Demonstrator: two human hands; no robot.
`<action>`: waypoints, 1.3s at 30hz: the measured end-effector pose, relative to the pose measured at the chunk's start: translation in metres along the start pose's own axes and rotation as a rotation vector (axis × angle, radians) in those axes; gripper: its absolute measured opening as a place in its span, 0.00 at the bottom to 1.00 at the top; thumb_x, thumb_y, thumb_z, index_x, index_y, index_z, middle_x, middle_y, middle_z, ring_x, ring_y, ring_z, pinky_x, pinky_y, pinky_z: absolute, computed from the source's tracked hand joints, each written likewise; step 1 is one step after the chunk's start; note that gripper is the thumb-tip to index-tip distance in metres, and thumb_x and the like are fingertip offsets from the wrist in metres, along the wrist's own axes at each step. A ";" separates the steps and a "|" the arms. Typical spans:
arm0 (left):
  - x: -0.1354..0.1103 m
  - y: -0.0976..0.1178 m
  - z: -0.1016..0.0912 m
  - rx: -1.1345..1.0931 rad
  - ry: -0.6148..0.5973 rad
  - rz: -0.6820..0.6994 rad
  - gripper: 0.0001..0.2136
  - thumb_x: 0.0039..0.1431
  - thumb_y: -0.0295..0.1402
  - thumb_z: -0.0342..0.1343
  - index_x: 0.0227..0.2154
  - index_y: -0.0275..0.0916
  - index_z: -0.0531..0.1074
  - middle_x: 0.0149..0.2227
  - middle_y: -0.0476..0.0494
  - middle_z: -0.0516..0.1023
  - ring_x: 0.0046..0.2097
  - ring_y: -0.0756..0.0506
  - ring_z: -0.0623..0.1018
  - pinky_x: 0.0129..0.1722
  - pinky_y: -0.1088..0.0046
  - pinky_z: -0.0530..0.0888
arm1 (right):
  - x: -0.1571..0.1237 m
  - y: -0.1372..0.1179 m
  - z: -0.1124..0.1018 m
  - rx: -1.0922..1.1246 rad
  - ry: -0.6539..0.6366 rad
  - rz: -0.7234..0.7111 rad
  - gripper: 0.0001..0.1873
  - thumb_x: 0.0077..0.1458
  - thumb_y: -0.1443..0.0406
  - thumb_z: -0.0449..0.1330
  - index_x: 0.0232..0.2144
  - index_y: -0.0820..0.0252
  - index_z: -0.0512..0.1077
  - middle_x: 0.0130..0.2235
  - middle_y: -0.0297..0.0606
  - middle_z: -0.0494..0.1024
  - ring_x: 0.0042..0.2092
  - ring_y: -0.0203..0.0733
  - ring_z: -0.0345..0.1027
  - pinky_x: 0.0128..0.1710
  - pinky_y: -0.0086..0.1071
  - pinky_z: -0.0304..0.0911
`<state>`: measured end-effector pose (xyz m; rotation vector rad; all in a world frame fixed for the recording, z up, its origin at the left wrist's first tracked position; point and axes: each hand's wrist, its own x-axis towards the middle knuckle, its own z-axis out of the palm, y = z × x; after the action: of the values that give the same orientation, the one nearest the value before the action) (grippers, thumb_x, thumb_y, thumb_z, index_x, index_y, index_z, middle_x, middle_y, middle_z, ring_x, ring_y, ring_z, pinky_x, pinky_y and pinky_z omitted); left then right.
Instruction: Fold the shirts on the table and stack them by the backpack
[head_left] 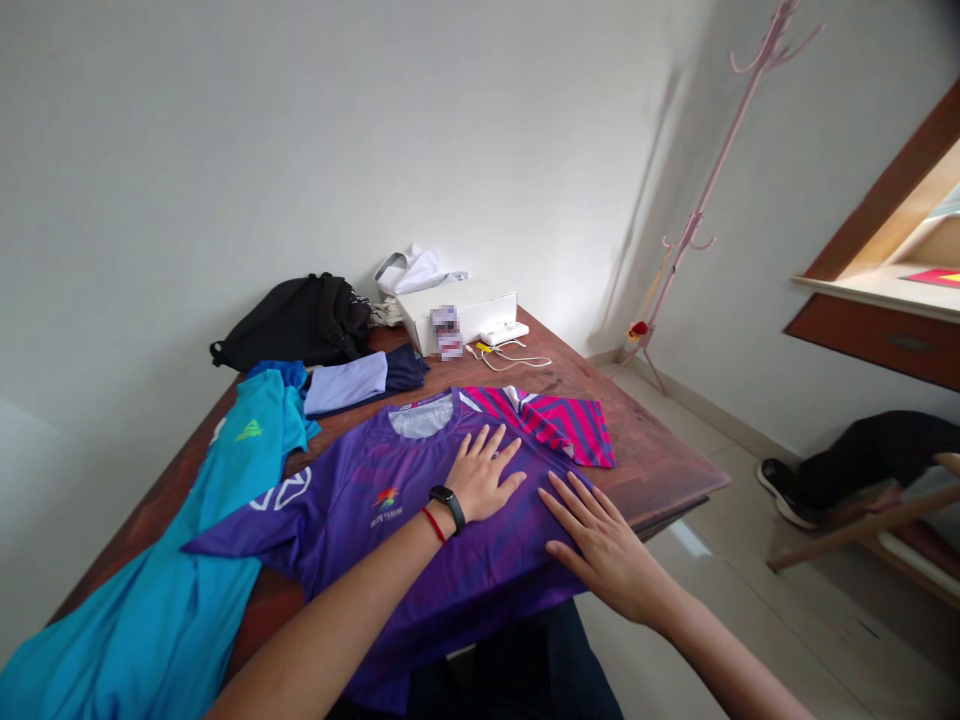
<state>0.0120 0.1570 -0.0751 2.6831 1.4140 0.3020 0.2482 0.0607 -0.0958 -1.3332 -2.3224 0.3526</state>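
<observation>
A purple sports shirt lies spread on the brown wooden table, its hem hanging over the near edge. My left hand rests flat on the shirt's chest, fingers spread; the wrist wears a black band and a red string. My right hand lies flat on the shirt's right side near the table edge, fingers stretched out. One sleeve, pink with blue stripes, lies beyond my hands.
A turquoise shirt drapes over the table's left side. Folded blue clothes, a black backpack, a white box and a cable sit at the back. A pink coat stand stands right. Another person's leg and shoe show at far right.
</observation>
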 end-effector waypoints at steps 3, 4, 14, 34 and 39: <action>0.000 0.000 0.000 -0.012 -0.004 -0.007 0.29 0.69 0.54 0.41 0.68 0.53 0.55 0.73 0.45 0.50 0.71 0.32 0.51 0.67 0.43 0.53 | -0.005 0.013 -0.014 0.083 0.037 0.063 0.26 0.63 0.52 0.58 0.62 0.45 0.68 0.67 0.37 0.64 0.67 0.57 0.56 0.66 0.54 0.53; 0.000 0.000 0.000 -0.015 -0.005 -0.007 0.29 0.69 0.54 0.41 0.68 0.52 0.56 0.73 0.45 0.50 0.71 0.32 0.51 0.66 0.42 0.53 | -0.004 0.021 -0.020 0.106 0.080 0.105 0.23 0.63 0.53 0.57 0.58 0.47 0.72 0.64 0.38 0.68 0.65 0.56 0.61 0.64 0.51 0.57; 0.000 -0.001 0.000 -0.010 0.003 0.001 0.28 0.69 0.53 0.41 0.68 0.52 0.56 0.72 0.43 0.51 0.71 0.32 0.51 0.66 0.42 0.52 | 0.112 0.153 -0.065 0.183 0.218 0.574 0.22 0.44 0.57 0.72 0.39 0.65 0.78 0.35 0.46 0.82 0.33 0.46 0.76 0.30 0.32 0.67; 0.001 -0.002 0.005 -0.018 0.017 -0.004 0.29 0.69 0.55 0.39 0.68 0.52 0.55 0.72 0.44 0.50 0.71 0.32 0.51 0.67 0.42 0.52 | 0.191 0.166 -0.112 0.495 0.073 0.586 0.15 0.46 0.59 0.70 0.24 0.64 0.72 0.20 0.33 0.72 0.21 0.32 0.63 0.20 0.24 0.61; 0.002 -0.002 0.004 -0.020 -0.008 -0.012 0.29 0.69 0.54 0.40 0.69 0.52 0.55 0.73 0.43 0.49 0.72 0.31 0.50 0.67 0.42 0.51 | 0.202 0.157 -0.120 0.487 0.152 0.521 0.13 0.54 0.58 0.65 0.35 0.65 0.74 0.26 0.35 0.76 0.25 0.34 0.67 0.23 0.25 0.63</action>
<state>0.0119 0.1600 -0.0790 2.6556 1.4171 0.3032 0.3366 0.3144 -0.0086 -1.6105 -1.5925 0.8776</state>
